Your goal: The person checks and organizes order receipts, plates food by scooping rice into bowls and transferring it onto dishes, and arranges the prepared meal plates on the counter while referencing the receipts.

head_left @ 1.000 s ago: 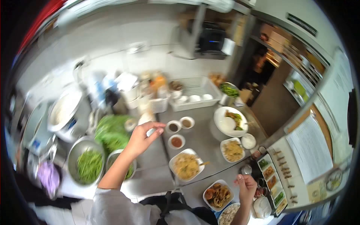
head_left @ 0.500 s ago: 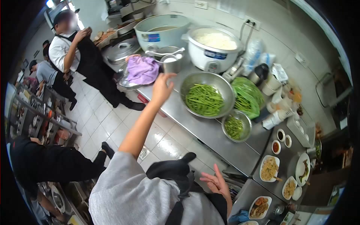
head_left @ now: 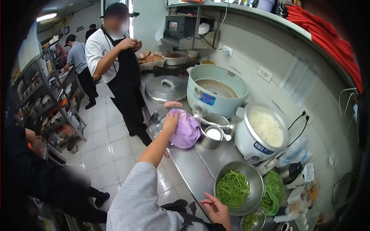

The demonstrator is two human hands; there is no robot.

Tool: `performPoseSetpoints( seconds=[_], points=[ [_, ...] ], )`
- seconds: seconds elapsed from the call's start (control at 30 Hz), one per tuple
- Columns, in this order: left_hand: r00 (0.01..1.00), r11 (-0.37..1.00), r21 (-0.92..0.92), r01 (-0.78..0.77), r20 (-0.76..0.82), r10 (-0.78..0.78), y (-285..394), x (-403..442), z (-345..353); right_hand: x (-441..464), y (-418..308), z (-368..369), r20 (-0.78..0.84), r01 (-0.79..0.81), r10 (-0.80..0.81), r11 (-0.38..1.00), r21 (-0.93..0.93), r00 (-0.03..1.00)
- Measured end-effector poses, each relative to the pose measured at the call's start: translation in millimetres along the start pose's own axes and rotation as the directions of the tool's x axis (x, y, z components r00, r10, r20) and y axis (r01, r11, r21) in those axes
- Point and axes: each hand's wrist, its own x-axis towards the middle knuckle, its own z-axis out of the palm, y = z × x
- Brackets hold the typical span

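Note:
My left hand (head_left: 170, 122) reaches out and grips the edge of a crumpled purple cloth (head_left: 185, 130) with its fingers. The cloth lies over part of a shiny metal lid (head_left: 156, 121) on the steel counter. My right hand (head_left: 214, 208) hangs low at the counter's front edge, fingers apart and holding nothing. Beside it stands a steel bowl (head_left: 257, 181) of green beans (head_left: 233, 188). Right of the cloth are a steel pot (head_left: 210, 141), a small metal cup (head_left: 214, 133) with white contents, and a light-coloured utensil handle (head_left: 219, 125).
A rice cooker (head_left: 246, 148) full of white rice and a large pale-green cooker pot (head_left: 196, 86) stand along the wall. Behind the cloth rests a big domed lid (head_left: 165, 89). A co-worker in a black apron (head_left: 129, 73) stands at the counter's far end; another dark-clothed person (head_left: 58, 181) is at left.
My left hand has moved from the air beside the metal cup onto the purple cloth. The view has turned left and up. My right hand is now beside the steel bowl.

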Motion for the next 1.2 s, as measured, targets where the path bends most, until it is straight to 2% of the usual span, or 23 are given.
performPoseSetpoints(
  seconds=[0.03,0.07,0.1,0.13,0.2,0.27,0.3,0.33,0.37,0.43,0.47,0.53,0.57,0.67,0.7,0.73,0.8,0.9,1.0,1.1,1.13,1.17,1.2],
  points=[
    [0.999,0.999,0.020,0.034,0.021,-0.034,-2.6,5.0,-0.1,7.4,-14.6,-3.9,0.037,0.053,-0.047,0.982,-0.181,0.998],
    [0.997,0.997,0.043,0.062,0.051,-0.064,-5.4,9.3,0.9,13.2,-9.0,-10.7,0.039,0.105,-0.099,0.976,-0.188,0.994],
    [0.968,0.985,0.166,0.043,0.236,-0.082,-7.7,16.6,-11.7,17.2,3.9,-21.4,0.038,0.148,-0.143,0.970,-0.192,0.989],
    [0.985,0.978,0.198,-0.064,0.169,0.031,-21.4,12.9,-6.7,15.3,13.0,-32.2,0.024,0.183,-0.182,0.963,-0.197,0.983],
    [0.980,0.997,0.040,0.064,0.185,-0.070,-34.0,3.3,-3.3,-4.9,14.2,-57.6,-0.183,0.118,-0.159,0.969,-0.216,0.970],
    [0.982,0.935,-0.351,0.054,-0.150,-0.113,-49.5,-27.5,-6.7,-33.9,12.8,-88.2,-0.408,0.034,-0.137,0.968,-0.250,0.903],
    [0.953,0.903,-0.428,0.028,-0.262,-0.153,-71.2,-33.3,1.5,-55.4,18.4,-103.4,-0.547,-0.004,-0.135,0.969,-0.246,0.826],
    [0.957,0.884,-0.461,0.071,-0.220,-0.191,-66.8,-43.6,-42.7,-80.3,25.3,-119.1,-0.668,-0.043,-0.133,0.970,-0.240,0.732],
    [0.937,0.819,-0.571,-0.056,-0.314,-0.155,-74.6,-41.7,-61.9,-112.0,38.3,-135.0,-0.779,-0.029,-0.130,0.982,-0.187,0.614],
    [0.954,0.649,-0.719,-0.248,-0.296,0.037,-46.4,-17.6,-141.2,-157.1,35.5,-148.7,-0.941,0.051,-0.117,0.993,-0.106,0.318],
    [0.961,0.727,-0.630,-0.274,-0.213,0.178,-30.6,4.1,-175.9,-170.1,20.3,-147.8,-0.984,0.102,-0.100,0.991,-0.086,0.149],
    [0.802,0.770,-0.308,-0.559,-0.434,0.410,2.6,54.3,-190.5,-176.6,-0.1,-146.4,-0.997,0.050,-0.081,0.995,-0.081,-0.012],
    [0.732,0.692,-0.302,-0.656,-0.480,0.484,50.8,66.7,-213.7,-176.3,-6.6,-146.6,-0.993,0.028,-0.077,0.996,-0.079,-0.087],
    [0.514,0.383,-0.346,-0.857,-0.502,0.696,193.0,109.9,-235.5,-156.5,-7.2,-145.1,-0.994,0.020,-0.105,0.994,-0.105,0.037],
    [0.490,0.343,-0.356,-0.869,-0.537,0.687,237.6,112.3,-235.8,-146.1,-12.3,-140.7,-0.989,0.018,-0.095,0.995,-0.094,0.113],
    [0.488,0.320,-0.451,-0.833,-0.328,0.808,281.2,129.2,-236.0,-132.6,-16.4,-138.9,-0.979,0.023,-0.099,0.995,-0.097,0.180],
    [0.388,0.175,-0.456,-0.873,-0.431,0.815,356.3,156.4,-192.3,-119.3,-19.6,-134.7,-0.949,0.000,-0.096,0.995,-0.101,0.300],
    [0.328,0.078,-0.584,-0.808,-0.336,0.883,447.2,181.5,-141.1,-127.2,-6.4,-126.2,-0.987,-0.013,-0.065,0.998,-0.067,0.145],
    [0.257,0.042,-0.482,-0.875,-0.390,0.884,505.1,205.4,-90.9,-145.9,8.1,-112.2,-0.997,-0.092,-0.002,0.996,0.005,-0.075],
    [0.317,0.138,-0.473,-0.870,-0.325,0.891,524.4,213.8,-69.1,-158.6,19.6,-111.9,-0.975,-0.129,0.038,0.989,0.067,-0.219],
    [0.329,0.156,-0.481,-0.862,-0.298,0.896,522.1,213.6,-60.3,-156.9,22.3,-115.2,-0.987,-0.233,0.095,0.965,0.123,-0.127],
    [0.305,0.096,-0.471,-0.877,-0.392,0.868,517.9,214.2,-54.5,-143.3,15.3,-130.7,-0.987,-0.336,0.159,0.928,0.162,-0.036],
    [0.301,0.122,-0.473,-0.872,-0.324,0.897,516.2,214.2,-52.5,-126.0,6.6,-150.9,-0.973,-0.434,0.225,0.882,0.183,0.049]
  ],
)
